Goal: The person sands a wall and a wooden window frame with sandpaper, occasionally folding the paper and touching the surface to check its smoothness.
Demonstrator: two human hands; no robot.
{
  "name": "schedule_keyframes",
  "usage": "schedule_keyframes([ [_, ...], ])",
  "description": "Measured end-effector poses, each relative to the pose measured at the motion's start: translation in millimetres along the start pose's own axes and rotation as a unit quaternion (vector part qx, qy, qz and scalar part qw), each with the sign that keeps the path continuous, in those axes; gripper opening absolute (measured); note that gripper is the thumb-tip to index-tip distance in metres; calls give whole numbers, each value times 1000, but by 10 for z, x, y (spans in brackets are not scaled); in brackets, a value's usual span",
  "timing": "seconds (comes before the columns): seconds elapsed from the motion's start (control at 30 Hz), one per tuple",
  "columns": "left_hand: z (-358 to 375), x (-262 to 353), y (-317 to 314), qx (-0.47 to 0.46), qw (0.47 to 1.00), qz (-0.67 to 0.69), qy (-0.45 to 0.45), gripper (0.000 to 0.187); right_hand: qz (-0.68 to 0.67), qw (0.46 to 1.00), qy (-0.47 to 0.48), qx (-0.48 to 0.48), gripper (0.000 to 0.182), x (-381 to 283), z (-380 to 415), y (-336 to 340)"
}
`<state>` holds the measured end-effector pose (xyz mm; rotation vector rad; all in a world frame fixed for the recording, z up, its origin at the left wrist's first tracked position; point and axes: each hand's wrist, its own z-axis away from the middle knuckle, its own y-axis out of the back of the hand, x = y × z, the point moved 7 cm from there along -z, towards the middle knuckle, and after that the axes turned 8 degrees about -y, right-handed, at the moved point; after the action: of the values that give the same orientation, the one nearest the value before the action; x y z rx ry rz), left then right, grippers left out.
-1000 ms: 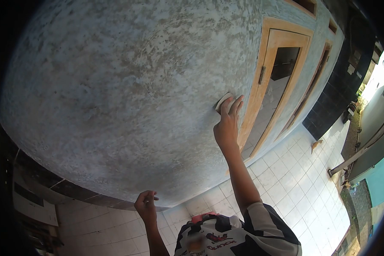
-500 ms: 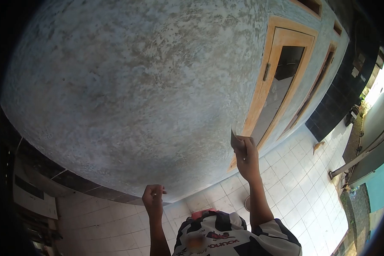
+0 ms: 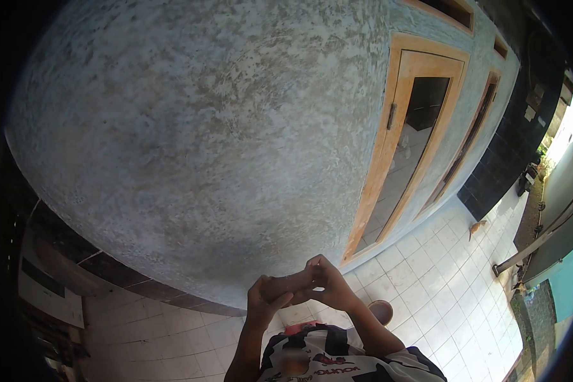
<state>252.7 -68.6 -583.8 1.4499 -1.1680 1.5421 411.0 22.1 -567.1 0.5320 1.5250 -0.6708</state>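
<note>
A small brown sheet of sandpaper (image 3: 289,284) is stretched between my hands, low in front of the wall. My left hand (image 3: 261,300) grips its left end, with the thumb along the lower edge. At the other end my right hand (image 3: 330,286) pinches it, fingers curled. The sheet bows slightly. Behind the hands rises a grey-blue plastered wall (image 3: 235,159) with a mottled, patchy surface.
A wooden-framed door (image 3: 398,95) with a glass panel stands right of the wall. White floor tiles (image 3: 426,280) run below. A round brown bowl (image 3: 381,312) and a red object (image 3: 301,327) are near my body. A cat-like orange shape (image 3: 476,229) lies farther right.
My right hand has come down and left from beside the door with the sandpaper. My left hand has moved right and taken hold of the sheet's other end.
</note>
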Motion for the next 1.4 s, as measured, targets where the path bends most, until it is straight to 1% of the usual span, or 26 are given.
schedule_keyframes([
  [0.03, -23, -57, 53, 1, 1000, 0, -3, 54, -49, 999, -13, -10, 60, 45, 10, -7],
  [0.1, -18, -133, -38, -175, 981, 34, -73, 37, -42, 999, 9, -3, 59, 95, 36, -22],
  [0.17, 23, -66, -108, -192, 979, 35, -60, 31, 39, 999, 8, -28, 57, 190, 65, -65],
  [0.23, 104, 35, -168, -201, 978, 33, -49, 27, 34, 998, -12, -49, 55, 295, 94, -96],
  [0.3, 155, 64, -169, -191, 980, 59, 16, 29, 50, 998, -44, -18, 55, 474, 72, -55],
  [0.33, 127, 29, -105, -207, 976, -60, -25, 29, 70, 996, -50, 1, 58, 486, 69, -48],
  [0.37, 151, 5, -113, -199, 976, -89, -24, 30, 73, 996, -41, -22, 58, 544, 60, -107],
  [0.43, 218, 218, -206, -188, 972, -125, -66, 30, 44, 998, -37, 32, 61, 670, -2, -68],
  [0.47, 196, 333, -173, -182, 959, -203, -79, 29, 49, 998, -27, 10, 61, 615, -54, -130],
  [0.5, 117, 422, -60, -162, 960, -210, -87, 29, 90, 995, -7, 41, 62, 527, -74, -128],
  [0.53, 26, 479, 198, -87, 956, -275, -55, 27, 128, 989, 12, 75, 62, 482, -96, -129],
  [0.57, -57, 554, 456, -11, 942, -335, -20, 25, 128, 990, 19, 60, 62, 535, -139, -161],
  [0.6, -195, 906, 593, 53, 922, -329, -196, 22, 127, 989, 4, 74, 62, 630, -174, -113],
  [0.63, -255, 1299, 726, 112, 869, -314, -365, 20, 126, 988, -13, 89, 62, 714, -201, -58],
  [0.67, -256, 1740, 769, 141, 771, -434, -445, 30, 131, 988, 0, 83, 55, 735, -232, -51],
  [0.7, -328, 2079, 827, 188, 724, -499, -437, 49, 130, 989, 5, 72, 55, 753, -251, -59],
  [0.77, -503, 2612, 821, 214, 682, -527, -460, 63, 173, 981, 10, 92, 47, 729, -298, -45],
  [0.83, -701, 2944, 722, 210, 598, -591, -499, 77, 174, 980, 17, 99, 40, 678, -361, -47],
  [0.87, -802, 3027, 673, 214, 596, -593, -498, 77, 179, 976, 22, 120, 38, 687, -391, -2],
  [0.93, -981, 3089, 553, 233, 556, -647, -467, 78, 186, 970, 27, 154, 33, 638, -439, 42],
  [1.17, -1058, 3013, 556, 219, 516, -676, -479, 73, 192, 961, 63, 191, 28, 545, -443, 111],
  [1.23, -1038, 3064, 573, 213, 481, -729, -439, 73, 192, 960, 61, 194, 28, 636, -397, 176],
  [1.27, -1032, 3045, 538, 214, 479, -728, -441, 73, 189, 962, 48, 190, 28, 714, -369, 216],
  [1.33, -999, 2970, 487, 207, 538, -674, -462, 73, 186, 964, 25, 188, 29, 841, -321, 267],
  [1.37, -985, 2966, 499, 208, 537, -675, -461, 73, 187, 964, 26, 187, 29, 875, -285, 280],
  [1.4, -997, 2956, 505, 203, 515, -705, -443, 73, 188, 964, 31, 183, 29, 891, -260, 290],
])
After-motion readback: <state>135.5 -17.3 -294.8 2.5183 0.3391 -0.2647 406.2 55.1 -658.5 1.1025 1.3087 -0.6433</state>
